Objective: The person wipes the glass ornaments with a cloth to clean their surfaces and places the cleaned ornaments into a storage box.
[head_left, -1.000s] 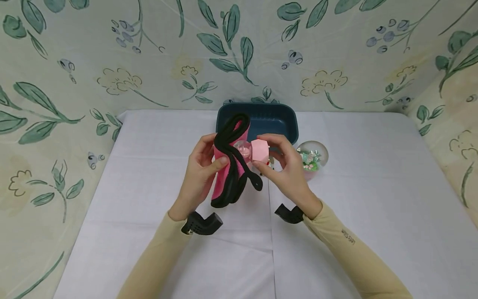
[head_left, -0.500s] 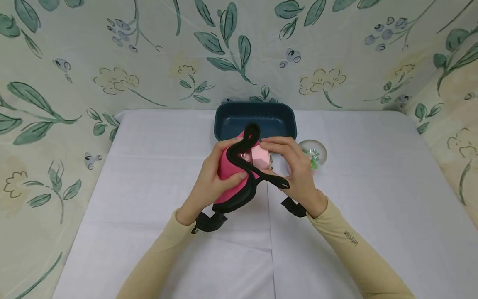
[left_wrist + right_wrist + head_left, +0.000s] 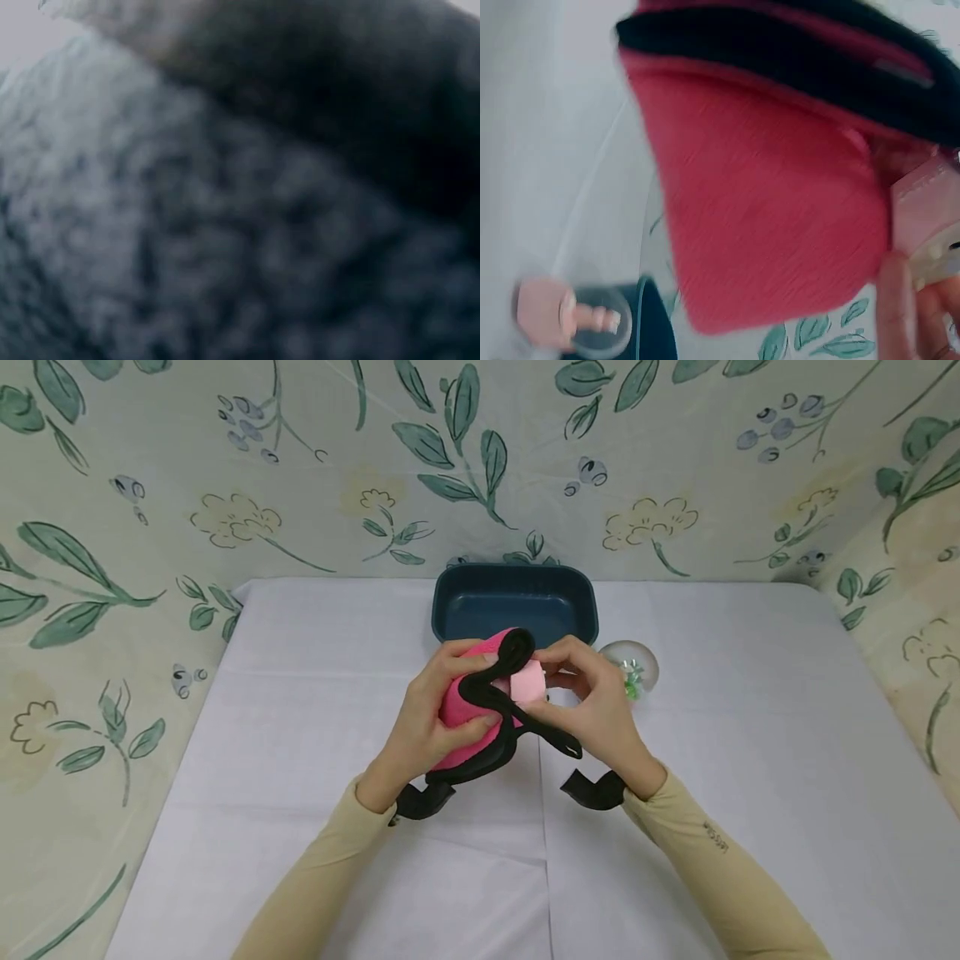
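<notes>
while the left hand grips a pink cloth and the right hand pinches a globe, a slack pinch could drop it

Tray on worktop, at far edge, approx. midway btwn far L & R corners, backdrop behind; globe just off tray's near R corner. In front of tray, btwn L hand & R hand: cloth on L, 2nd globe partly in its fold, base to R.
</notes>
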Motion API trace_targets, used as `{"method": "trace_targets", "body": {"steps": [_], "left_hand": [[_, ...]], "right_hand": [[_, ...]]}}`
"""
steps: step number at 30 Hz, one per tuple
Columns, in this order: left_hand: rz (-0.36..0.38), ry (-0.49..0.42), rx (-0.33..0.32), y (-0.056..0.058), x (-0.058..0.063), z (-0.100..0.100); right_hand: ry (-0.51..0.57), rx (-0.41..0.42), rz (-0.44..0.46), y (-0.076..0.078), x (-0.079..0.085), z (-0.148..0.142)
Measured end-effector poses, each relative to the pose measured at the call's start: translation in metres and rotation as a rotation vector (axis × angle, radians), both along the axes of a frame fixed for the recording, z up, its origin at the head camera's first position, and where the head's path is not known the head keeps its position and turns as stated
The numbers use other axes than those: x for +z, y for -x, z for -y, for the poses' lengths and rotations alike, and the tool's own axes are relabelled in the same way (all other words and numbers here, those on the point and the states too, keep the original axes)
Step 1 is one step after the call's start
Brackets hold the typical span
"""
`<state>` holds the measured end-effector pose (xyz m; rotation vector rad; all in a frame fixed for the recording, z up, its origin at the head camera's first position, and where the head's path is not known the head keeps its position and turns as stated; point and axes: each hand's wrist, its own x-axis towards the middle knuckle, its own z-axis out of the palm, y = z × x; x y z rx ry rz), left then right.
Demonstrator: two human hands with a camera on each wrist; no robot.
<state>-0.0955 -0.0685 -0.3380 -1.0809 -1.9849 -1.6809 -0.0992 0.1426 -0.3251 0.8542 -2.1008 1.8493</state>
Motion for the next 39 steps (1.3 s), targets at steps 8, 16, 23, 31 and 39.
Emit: {"method": "trace_targets", "body": {"steps": [8,16,23,31,39], "left_hand": [[-0.153,0.033,0.004,0.002,-0.001,-0.002],[-0.145,-0.043,0.057,0.008,-0.007,-0.004],[-0.083,-0.085,0.044,0.010,-0.004,-0.005],[0.041,-0.160,0.001,0.008,-0.006,-0.003],[0.138,-0.212,-0.029,0.002,-0.007,0.003]], "right_hand": [[-0.069,0.038,0.462,-0.001,0.013,0.000],[-0.137,0.150,0.448,0.001,0.020,-0.003],[-0.039,0.097,0.224,-0.007,0.013,0.006],[-0.156,-0.050,-0.333,-0.004,-0.001,0.012],[-0.215,-0.003,-0.454,0.000,-0.002,0.008]]}}
